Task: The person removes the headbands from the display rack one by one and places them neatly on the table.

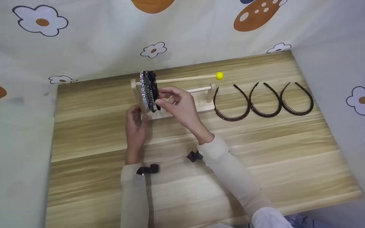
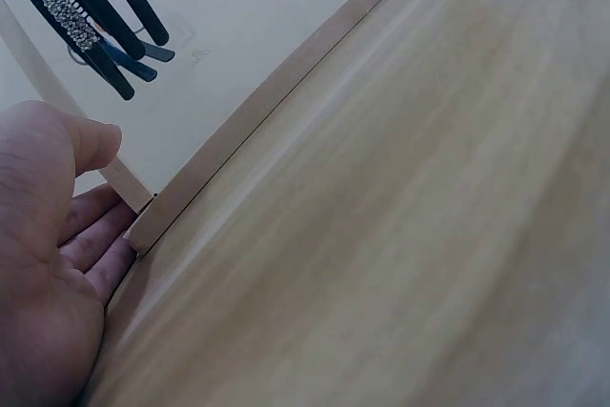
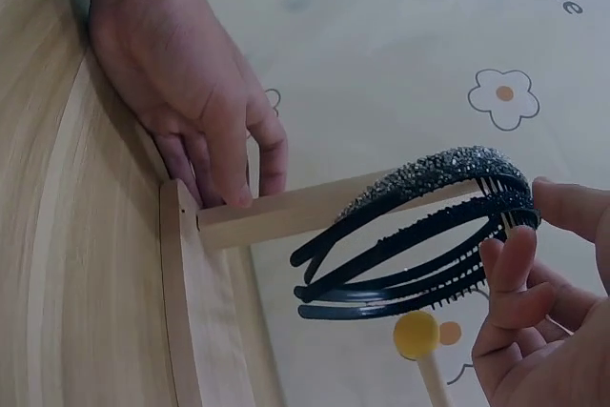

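Several headbands (image 1: 145,90), the outermost covered in silver sparkle, hang together near the left end of a wooden stand (image 1: 209,108). My right hand (image 1: 184,107) pinches the black headband (image 3: 419,310) on the right side of this bunch between thumb and fingers. Comb teeth line the inside of the black bands. Low at the stand's left post (image 3: 286,212), my left hand (image 1: 135,126) rests against the outer side, fingers (image 2: 95,235) loosely bent at the base corner. The left thumb is very close to the post; firm contact cannot be made out.
Three dark toothed headbands (image 1: 233,119) lie in a row on the wood-grain table (image 1: 90,186), right of the stand. A yellow ball (image 1: 219,75) caps the upper rod (image 1: 188,78). Flower-printed cloth (image 1: 100,34) rises behind the table.
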### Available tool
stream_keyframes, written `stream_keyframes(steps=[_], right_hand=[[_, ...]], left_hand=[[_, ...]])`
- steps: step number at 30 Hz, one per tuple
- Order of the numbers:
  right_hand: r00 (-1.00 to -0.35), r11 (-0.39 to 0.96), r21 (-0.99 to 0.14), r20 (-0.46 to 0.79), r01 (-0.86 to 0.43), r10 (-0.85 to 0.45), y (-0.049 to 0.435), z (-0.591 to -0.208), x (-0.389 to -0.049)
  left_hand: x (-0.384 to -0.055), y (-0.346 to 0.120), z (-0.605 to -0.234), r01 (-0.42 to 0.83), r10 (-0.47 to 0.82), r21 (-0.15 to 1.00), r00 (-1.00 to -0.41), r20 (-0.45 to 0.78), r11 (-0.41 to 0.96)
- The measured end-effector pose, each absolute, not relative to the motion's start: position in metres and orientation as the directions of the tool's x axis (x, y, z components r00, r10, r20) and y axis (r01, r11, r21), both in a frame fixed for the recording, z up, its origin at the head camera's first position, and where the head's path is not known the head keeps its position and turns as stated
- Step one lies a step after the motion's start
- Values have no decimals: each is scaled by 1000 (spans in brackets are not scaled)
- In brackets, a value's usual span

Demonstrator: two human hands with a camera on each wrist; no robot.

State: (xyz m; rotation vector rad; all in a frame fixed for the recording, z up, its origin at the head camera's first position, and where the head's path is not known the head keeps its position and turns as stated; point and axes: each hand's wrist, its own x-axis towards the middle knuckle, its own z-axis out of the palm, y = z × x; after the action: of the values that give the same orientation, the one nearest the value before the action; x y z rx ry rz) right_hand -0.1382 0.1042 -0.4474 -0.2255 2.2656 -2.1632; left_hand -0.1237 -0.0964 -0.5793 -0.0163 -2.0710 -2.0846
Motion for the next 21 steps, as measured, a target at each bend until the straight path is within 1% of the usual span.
stream_keyframes(steps=[5,11,17,21], right_hand=[[-992,35,-997,69,-73,-104,99,-451,-140],[-991,-10,-997,81,-80,-107,96,-456,-140],[-990,-20,-997,80,-79,-116,96,-457,-141],[-990,-35,-997,71,-67,-123,96,-457,-142]], left_hand=[[-124,-96,-580,147,-131,989,-981,147,11],[-125,-95,-581,169,-118,986,-979,166,-9],[-125,-96,-581,184,-125,982,-976,178,-38],[-124,-97,-580,169,-128,986,-978,167,-7]])
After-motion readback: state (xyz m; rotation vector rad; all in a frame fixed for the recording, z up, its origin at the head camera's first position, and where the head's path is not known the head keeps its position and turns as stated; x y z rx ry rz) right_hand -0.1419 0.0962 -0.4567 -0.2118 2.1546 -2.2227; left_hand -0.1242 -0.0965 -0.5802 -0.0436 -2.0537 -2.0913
